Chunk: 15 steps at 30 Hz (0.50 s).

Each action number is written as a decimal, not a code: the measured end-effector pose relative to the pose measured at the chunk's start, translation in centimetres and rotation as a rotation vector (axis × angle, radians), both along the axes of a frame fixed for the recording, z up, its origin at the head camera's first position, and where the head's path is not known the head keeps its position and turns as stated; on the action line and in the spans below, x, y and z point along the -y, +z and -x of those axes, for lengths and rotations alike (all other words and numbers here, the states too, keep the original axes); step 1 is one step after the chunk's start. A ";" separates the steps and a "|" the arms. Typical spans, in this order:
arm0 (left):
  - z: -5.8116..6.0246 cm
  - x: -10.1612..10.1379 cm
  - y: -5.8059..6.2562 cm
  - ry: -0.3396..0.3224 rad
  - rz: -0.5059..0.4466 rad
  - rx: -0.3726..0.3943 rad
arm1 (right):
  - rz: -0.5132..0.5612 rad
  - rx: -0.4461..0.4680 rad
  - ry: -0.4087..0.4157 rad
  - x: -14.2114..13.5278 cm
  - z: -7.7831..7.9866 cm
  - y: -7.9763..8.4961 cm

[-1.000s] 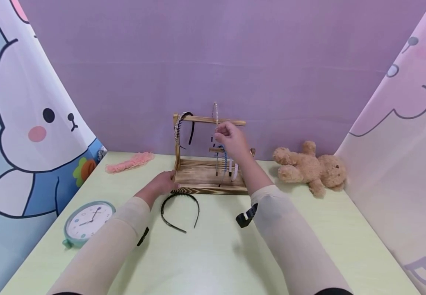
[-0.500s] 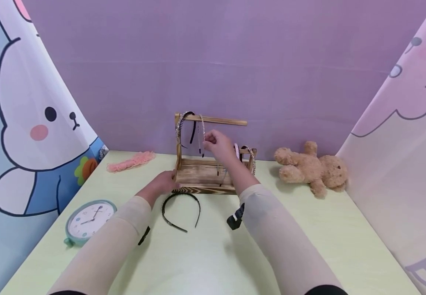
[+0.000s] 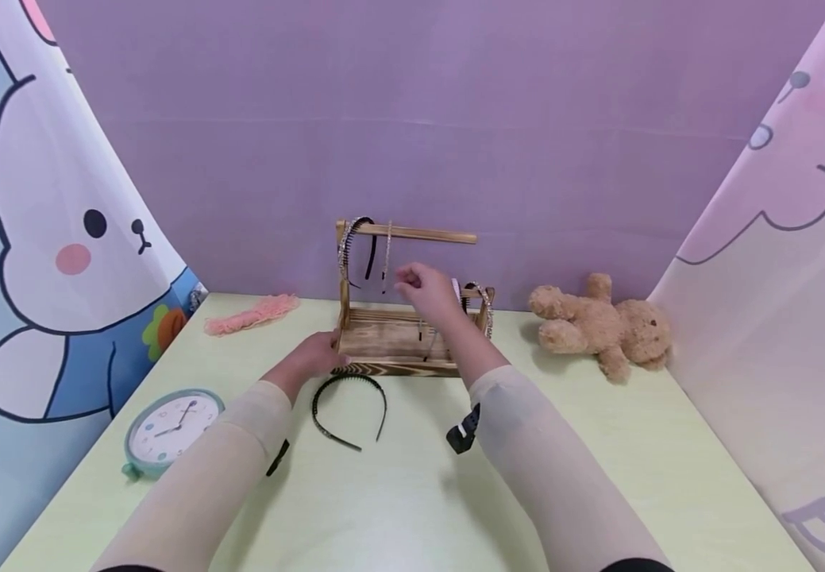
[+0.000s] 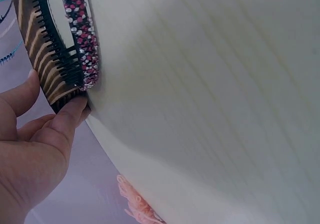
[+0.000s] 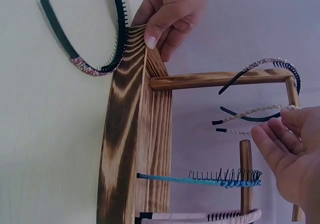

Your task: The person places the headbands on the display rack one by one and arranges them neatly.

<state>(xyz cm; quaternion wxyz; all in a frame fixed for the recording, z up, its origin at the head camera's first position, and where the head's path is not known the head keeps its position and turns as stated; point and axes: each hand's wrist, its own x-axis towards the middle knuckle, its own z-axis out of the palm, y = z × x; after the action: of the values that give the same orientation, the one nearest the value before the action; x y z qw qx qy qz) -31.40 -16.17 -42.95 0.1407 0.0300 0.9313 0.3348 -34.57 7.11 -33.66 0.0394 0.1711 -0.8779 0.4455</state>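
A wooden headband rack (image 3: 376, 343) stands at the back of the table. My left hand (image 3: 314, 355) grips its left end, thumb and fingers around the corner of the base in the left wrist view. A thin beaded headband (image 3: 387, 253) hangs from the upper bar (image 3: 433, 234), right of a silver-and-black toothed headband (image 3: 343, 248). Just right of the beaded one is my right hand (image 3: 432, 295), fingers loosely bent with nothing between them. On the lower bar hang a blue headband (image 5: 200, 180), a pale pink one (image 5: 200, 217) and a beaded one (image 3: 488, 306), partly hidden by my right hand.
A black toothed headband (image 3: 314, 409) with a red-and-white beaded section lies before the rack. The round clock (image 3: 176, 429) and pink yarn (image 3: 251, 314) are at left. A teddy bear (image 3: 598, 326) lies at right, with purple cloth (image 3: 412, 119) behind.
My right hand brought the thin beaded headband leftward along the upper bar, then let go and drew slightly right. The headband now hangs there. My left hand stayed on the rack.
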 end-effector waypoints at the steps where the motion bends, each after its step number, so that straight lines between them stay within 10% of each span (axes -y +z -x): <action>1: 0.0 0.0 0.0 0.000 0.000 0.002 | -0.002 -0.007 -0.001 -0.1 -0.2 -0.1; 15: -0.3 -0.1 0.4 -0.011 0.039 0.004 | -0.086 0.012 0.116 -0.1 -4.3 -2.5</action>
<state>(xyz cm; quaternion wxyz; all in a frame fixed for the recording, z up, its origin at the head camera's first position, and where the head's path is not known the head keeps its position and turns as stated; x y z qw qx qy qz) -31.14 -16.08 -42.58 0.1449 0.0316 0.9372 0.3158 -30.30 7.17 -36.15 0.0007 0.2205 -0.8851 0.4099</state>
